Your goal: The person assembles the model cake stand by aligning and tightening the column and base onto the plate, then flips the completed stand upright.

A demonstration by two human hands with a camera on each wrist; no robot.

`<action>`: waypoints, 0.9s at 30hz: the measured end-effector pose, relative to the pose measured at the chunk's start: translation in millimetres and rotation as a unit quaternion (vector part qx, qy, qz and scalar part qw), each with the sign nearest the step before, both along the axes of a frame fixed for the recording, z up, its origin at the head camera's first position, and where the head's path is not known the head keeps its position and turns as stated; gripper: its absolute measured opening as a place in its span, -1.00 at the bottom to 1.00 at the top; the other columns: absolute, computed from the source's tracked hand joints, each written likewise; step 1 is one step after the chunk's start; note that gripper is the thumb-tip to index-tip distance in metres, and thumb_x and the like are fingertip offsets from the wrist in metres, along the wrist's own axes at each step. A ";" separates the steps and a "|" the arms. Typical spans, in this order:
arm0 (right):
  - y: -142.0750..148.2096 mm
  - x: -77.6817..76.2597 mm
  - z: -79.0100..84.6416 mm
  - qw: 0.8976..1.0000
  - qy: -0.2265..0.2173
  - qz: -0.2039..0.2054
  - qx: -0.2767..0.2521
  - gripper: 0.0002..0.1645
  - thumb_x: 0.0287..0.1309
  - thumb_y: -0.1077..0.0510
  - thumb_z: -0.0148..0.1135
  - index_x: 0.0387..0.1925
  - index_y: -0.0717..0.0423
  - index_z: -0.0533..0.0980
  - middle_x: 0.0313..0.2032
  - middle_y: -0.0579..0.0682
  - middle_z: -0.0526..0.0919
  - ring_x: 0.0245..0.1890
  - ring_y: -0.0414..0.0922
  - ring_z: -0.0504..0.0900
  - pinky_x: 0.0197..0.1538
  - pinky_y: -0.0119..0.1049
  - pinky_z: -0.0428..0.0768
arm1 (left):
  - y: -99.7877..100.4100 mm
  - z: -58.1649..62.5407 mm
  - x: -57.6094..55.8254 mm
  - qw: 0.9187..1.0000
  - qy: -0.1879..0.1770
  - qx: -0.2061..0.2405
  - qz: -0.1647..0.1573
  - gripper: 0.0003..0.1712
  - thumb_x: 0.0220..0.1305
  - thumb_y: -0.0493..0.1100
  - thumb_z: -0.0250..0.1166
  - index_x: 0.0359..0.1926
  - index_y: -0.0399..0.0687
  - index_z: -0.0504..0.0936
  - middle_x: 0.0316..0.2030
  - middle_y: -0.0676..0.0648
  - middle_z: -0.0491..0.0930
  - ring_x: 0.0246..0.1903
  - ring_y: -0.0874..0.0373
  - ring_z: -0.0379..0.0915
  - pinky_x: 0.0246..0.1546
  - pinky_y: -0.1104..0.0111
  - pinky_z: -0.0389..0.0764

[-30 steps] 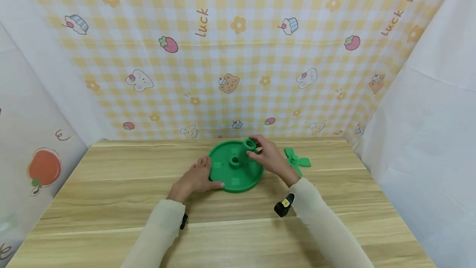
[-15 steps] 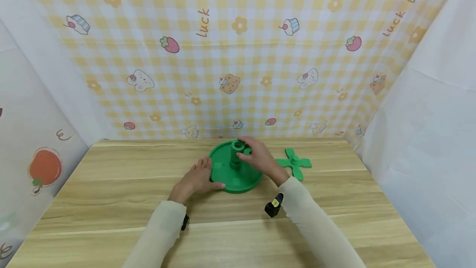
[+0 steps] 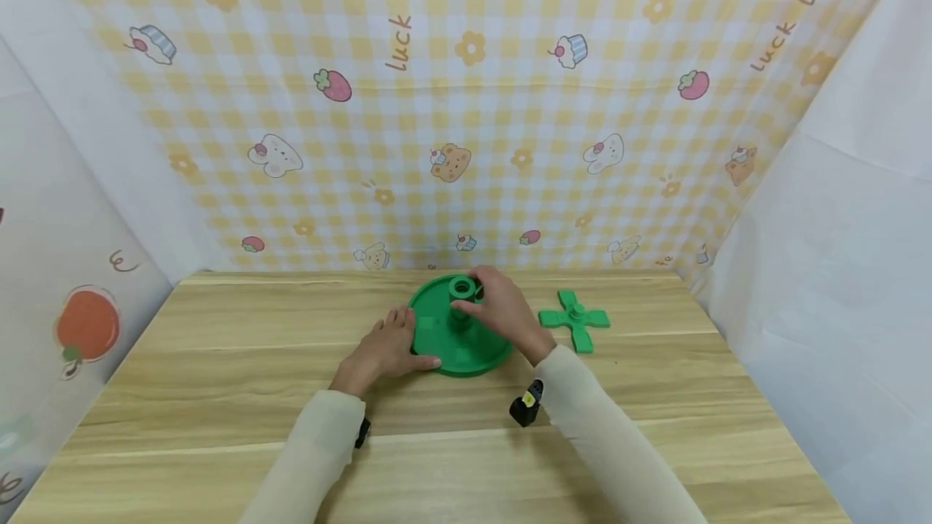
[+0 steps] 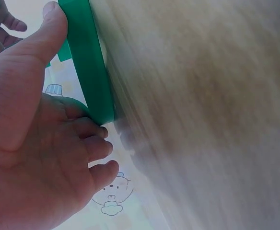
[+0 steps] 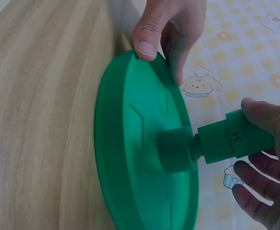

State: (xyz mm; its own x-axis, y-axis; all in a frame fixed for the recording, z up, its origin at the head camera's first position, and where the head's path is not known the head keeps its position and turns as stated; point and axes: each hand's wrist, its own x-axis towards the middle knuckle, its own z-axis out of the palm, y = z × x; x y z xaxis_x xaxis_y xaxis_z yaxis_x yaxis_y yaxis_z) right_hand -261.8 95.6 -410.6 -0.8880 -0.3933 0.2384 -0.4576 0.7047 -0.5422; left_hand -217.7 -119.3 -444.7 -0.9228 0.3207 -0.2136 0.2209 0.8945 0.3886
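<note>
A round green tray (image 3: 435, 334) with a raised rim lies flat on the table, a short socket (image 5: 176, 149) standing at its middle. My left hand (image 3: 386, 350) grips the tray's left edge, thumb over the rim and fingers along the outside. Between thumb and fingers my right hand (image 3: 502, 312) pinches a stepped green tube (image 5: 226, 139) marked "34". The tube stands upright over the socket, its narrow lower end at the socket's mouth with part of the neck showing between them. A hole shows in the tube's top end.
Right of the tray, a flat green four-armed cross (image 3: 577, 316) with a central knob lies on the wooden table (image 3: 218, 362). A yellow checked cloth (image 3: 510, 111) hangs behind the table, with pale cloth at both sides.
My right hand has brought the tube left, from beside the socket to directly over it, then slightly lower. The left hand has stayed on the tray; the whole cross now shows.
</note>
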 end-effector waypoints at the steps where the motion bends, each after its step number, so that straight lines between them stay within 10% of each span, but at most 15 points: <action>1: -1.1 0.3 -0.5 1.000 0.001 -0.008 0.003 -0.58 0.15 -0.05 0.43 -0.11 0.13 0.52 -0.24 -0.01 0.57 -0.32 -0.14 0.53 -0.27 -0.28 0.54 | 0.0 0.1 -0.1 1.000 0.001 -0.001 -0.001 0.23 0.25 0.32 0.29 0.49 -0.50 -0.07 0.49 -0.46 -0.05 0.50 -0.28 -0.14 0.47 -0.07 0.04; 8: -8.7 1.1 -5.8 0.997 -0.008 -0.070 0.028 -0.44 0.13 -0.21 0.41 -0.35 0.06 0.30 -0.53 -0.06 0.30 -0.62 -0.19 0.27 -0.59 -0.40 0.21 | 0.0 0.1 -0.5 1.000 -0.003 -0.008 -0.001 0.23 0.25 0.33 0.28 0.50 -0.49 -0.08 0.49 -0.46 -0.07 0.51 -0.27 -0.15 0.47 -0.07 0.03; 13: -7.8 1.9 -7.6 0.995 -0.012 -0.091 0.034 -0.35 0.07 -0.33 0.39 -0.15 0.09 0.43 -0.39 0.01 0.52 -0.50 -0.11 0.50 -0.51 -0.30 0.46 | 0.2 1.4 -1.4 1.000 -0.010 -0.004 -0.003 0.23 0.26 0.32 0.28 0.50 -0.49 -0.10 0.50 -0.46 -0.09 0.51 -0.28 -0.17 0.48 -0.08 0.01; 19: -0.2 0.5 -4.3 0.998 -0.051 0.017 -0.026 -0.06 0.16 -0.08 0.42 0.44 0.14 0.22 0.33 0.13 0.42 0.28 0.05 0.46 0.25 -0.01 0.51 | -0.2 2.5 -1.9 1.000 -0.012 -0.004 -0.004 0.22 0.26 0.30 0.29 0.50 -0.49 -0.08 0.49 -0.47 -0.06 0.50 -0.28 -0.13 0.47 -0.07 0.03; 27: 3.5 -2.1 -2.6 0.992 -0.025 0.113 -0.049 -0.22 0.27 0.29 0.29 0.45 0.21 0.19 0.30 0.19 0.45 0.33 0.05 0.43 0.33 -0.04 0.43 | -0.3 0.8 -2.3 1.000 -0.018 -0.003 -0.004 0.22 0.28 0.30 0.27 0.50 -0.49 -0.11 0.50 -0.46 -0.11 0.52 -0.29 -0.20 0.48 -0.08 0.00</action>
